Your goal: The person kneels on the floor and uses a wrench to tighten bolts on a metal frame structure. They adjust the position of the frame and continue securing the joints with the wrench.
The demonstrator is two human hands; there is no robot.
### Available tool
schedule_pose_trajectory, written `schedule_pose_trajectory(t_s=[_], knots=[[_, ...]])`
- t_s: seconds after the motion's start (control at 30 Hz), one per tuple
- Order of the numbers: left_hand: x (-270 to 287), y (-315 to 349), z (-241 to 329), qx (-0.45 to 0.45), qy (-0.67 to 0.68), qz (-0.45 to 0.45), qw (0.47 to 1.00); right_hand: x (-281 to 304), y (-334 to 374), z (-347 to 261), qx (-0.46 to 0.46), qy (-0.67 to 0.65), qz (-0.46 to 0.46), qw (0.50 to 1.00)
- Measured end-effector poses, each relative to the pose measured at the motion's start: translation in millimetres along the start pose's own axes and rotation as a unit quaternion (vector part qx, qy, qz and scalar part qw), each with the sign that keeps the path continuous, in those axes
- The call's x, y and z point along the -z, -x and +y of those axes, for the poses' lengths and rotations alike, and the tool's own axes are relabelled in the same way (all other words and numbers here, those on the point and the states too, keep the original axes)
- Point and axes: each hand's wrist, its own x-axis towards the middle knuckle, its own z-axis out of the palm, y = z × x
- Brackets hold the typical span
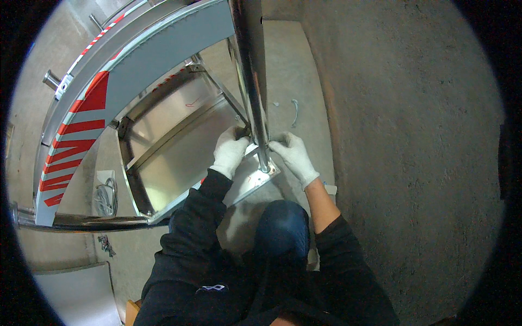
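A shiny metal post (251,81) runs down in front of me to a flat bright metal plate (247,181). My left hand (230,150), in a white work glove, is at the post's left side. Its fingers are curled in and their tips are partly hidden. On the other side my right hand (295,156), gloved the same way, has thumb and fingers pinched together against the post, low down near the plate. Whatever the fingertips of either hand hold is too small or covered to make out.
Left of me curves a grey metal panel (157,51) with red and white stripes. Below it lies a framed metal tray (185,144). A metal tube (81,221) crosses at lower left. Coiled cable (106,196) rests on the floor. A rough dark wall (408,163) rises at right.
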Motion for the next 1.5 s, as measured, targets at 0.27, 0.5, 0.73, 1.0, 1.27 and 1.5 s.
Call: schedule_pose_trajectory(t_s=[0.27,0.5,0.73,1.0,1.27,1.5], knots=[[-0.3,-5.7,-9.2,-0.015,-0.006,0.003,1.0,4.7,8.1,6.8,0.047,0.027,0.063,0.997],[2.9,-1.0,-5.6,-0.026,-0.009,0.01,1.0,-6.1,21.4,4.4,0.073,0.062,0.154,0.983],[-0.6,-2.3,-8.8,-0.028,0.003,0.03,0.999,-1.1,22.3,9.9,0.036,-0.039,0.135,0.989],[5.0,3.4,-1.9,0.026,0.224,0.049,0.973,-6.9,28.4,15.3,0.012,-0.042,0.158,0.987],[5.3,3.9,-3.7,0.045,0.289,0.07,0.954,-10.0,24.4,21.6,0.054,-0.065,0.188,0.979],[5.3,5.7,-3.3,0.031,0.308,0.068,0.948,2.2,19.5,21.6,-0.081,-0.215,0.176,0.957]])
